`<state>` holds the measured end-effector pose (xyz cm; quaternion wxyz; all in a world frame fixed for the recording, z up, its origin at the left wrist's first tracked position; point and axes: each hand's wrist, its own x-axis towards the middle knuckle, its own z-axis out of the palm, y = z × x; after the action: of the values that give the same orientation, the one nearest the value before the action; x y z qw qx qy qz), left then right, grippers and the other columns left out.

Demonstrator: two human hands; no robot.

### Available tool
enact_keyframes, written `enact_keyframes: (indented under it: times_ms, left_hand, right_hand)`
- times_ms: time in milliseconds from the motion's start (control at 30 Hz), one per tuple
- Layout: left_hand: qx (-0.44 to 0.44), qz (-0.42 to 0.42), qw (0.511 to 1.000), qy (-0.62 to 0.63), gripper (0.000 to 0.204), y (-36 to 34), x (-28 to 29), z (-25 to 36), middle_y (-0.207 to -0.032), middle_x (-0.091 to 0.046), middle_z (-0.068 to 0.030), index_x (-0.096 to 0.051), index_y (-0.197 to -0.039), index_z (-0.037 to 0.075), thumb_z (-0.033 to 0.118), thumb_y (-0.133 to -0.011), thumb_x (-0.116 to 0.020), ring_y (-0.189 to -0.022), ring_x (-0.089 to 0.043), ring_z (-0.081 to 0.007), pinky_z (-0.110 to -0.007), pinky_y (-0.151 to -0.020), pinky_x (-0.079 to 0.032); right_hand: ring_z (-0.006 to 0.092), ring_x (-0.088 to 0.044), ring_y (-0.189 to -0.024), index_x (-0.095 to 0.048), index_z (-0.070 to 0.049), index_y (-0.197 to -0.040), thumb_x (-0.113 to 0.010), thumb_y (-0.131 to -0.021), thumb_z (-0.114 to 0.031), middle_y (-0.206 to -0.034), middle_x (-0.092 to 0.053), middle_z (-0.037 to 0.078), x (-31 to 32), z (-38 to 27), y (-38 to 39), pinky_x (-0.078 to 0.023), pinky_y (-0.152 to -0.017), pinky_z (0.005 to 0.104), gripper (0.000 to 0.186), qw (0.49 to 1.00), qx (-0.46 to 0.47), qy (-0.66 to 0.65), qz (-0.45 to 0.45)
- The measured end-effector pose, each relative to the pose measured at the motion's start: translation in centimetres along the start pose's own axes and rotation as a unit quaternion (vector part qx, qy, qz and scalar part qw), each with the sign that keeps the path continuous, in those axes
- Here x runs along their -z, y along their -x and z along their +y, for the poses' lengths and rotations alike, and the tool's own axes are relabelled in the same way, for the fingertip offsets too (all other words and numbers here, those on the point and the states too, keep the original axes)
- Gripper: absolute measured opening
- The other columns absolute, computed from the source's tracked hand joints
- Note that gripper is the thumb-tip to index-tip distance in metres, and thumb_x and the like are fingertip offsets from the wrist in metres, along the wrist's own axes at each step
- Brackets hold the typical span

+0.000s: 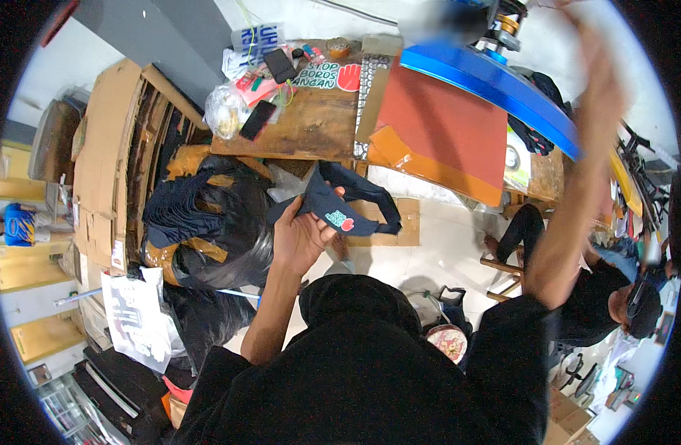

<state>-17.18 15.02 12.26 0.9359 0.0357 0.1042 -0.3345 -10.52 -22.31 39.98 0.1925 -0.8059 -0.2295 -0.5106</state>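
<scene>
My left hand (303, 236) is closed on a dark navy sun visor (359, 219), fingers and thumb pinching its left part. A small green, white and red print shows near the visor's lower edge, and its looped band hangs out to the right. My right arm stretches far up to the right, and my right hand (596, 78) is smeared by motion near the top edge. It is nearest to a blue press machine (488, 96); whether it touches or holds any part cannot be made out.
A reddish-orange sheet (444, 122) lies on the wooden table (318, 133) beside a phone (258, 120) and small items. Stacked navy pieces (184, 196) rest on a black plastic bag (240, 237) at the left. Another person (603, 297) sits at the right by a wooden stool (503, 267).
</scene>
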Motion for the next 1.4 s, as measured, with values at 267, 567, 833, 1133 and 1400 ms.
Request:
enact_keyframes:
  times_ms: [267,567,833,1133,1400]
  left_hand:
    - [0.032,-0.023,0.992,-0.118,0.052,1.3,-8.9,-11.3,-0.145,-0.052,-0.0205,-0.038,-0.147,-0.001,0.031,-0.107,-0.032,-0.126,-0.057,-0.0332,-0.046,-0.093,-0.057]
    - [0.343,-0.112,0.913,-0.191,0.053,0.8,-11.2,-31.9,-0.154,-0.037,-0.0248,-0.031,-0.153,0.007,0.030,-0.105,-0.036,-0.140,-0.042,-0.0397,-0.058,-0.108,-0.045]
    - [0.552,-0.217,0.762,-0.261,0.065,1.1,-13.4,-45.6,-0.149,-0.043,-0.0263,-0.033,-0.149,-0.002,0.045,-0.103,-0.030,-0.134,-0.048,-0.0435,-0.064,-0.109,-0.039]
    - [0.627,-0.208,0.696,-0.280,0.063,2.1,-12.9,-51.6,-0.144,-0.047,-0.0312,-0.034,-0.147,-0.006,0.037,-0.102,-0.025,-0.128,-0.052,-0.0469,-0.062,-0.113,-0.035]
    - [0.610,-0.178,0.730,-0.253,0.062,0.8,-12.4,-50.7,-0.141,-0.051,-0.0289,-0.038,-0.143,-0.007,0.036,-0.102,-0.019,-0.126,-0.055,-0.0442,-0.057,-0.102,-0.050]
  right_hand:
    - [0.0226,-0.064,-0.110,-0.069,0.002,-0.107,-0.062,-0.098,-0.011,-0.103,-0.073,0.012,6.2,-17.4,27.7,-0.045,-0.103,0.0382,0.017,0.703,-0.476,-0.473,-0.237]
    - [0.0256,-0.064,-0.112,-0.067,0.007,-0.115,-0.045,-0.105,-0.046,-0.114,-0.071,0.017,28.3,-23.6,36.0,-0.046,-0.106,0.0389,0.059,0.699,-0.633,-0.330,0.034]
    - [0.0336,-0.073,-0.095,-0.061,0.012,-0.119,-0.029,-0.100,-0.067,-0.104,-0.071,0.027,42.9,-31.1,34.9,-0.060,-0.077,0.0370,0.087,0.714,-0.622,-0.310,0.080]
    - [0.0302,-0.075,-0.087,-0.063,0.013,-0.116,-0.019,-0.101,-0.068,-0.100,-0.073,0.024,47.9,-30.9,32.8,-0.062,-0.065,0.0331,0.093,0.677,-0.667,-0.307,0.062]
    - [0.0300,-0.075,-0.088,-0.067,0.009,-0.109,-0.020,-0.099,-0.072,-0.100,-0.074,0.023,45.9,-28.1,32.7,-0.062,-0.066,0.0341,0.094,0.648,-0.699,-0.301,0.023]
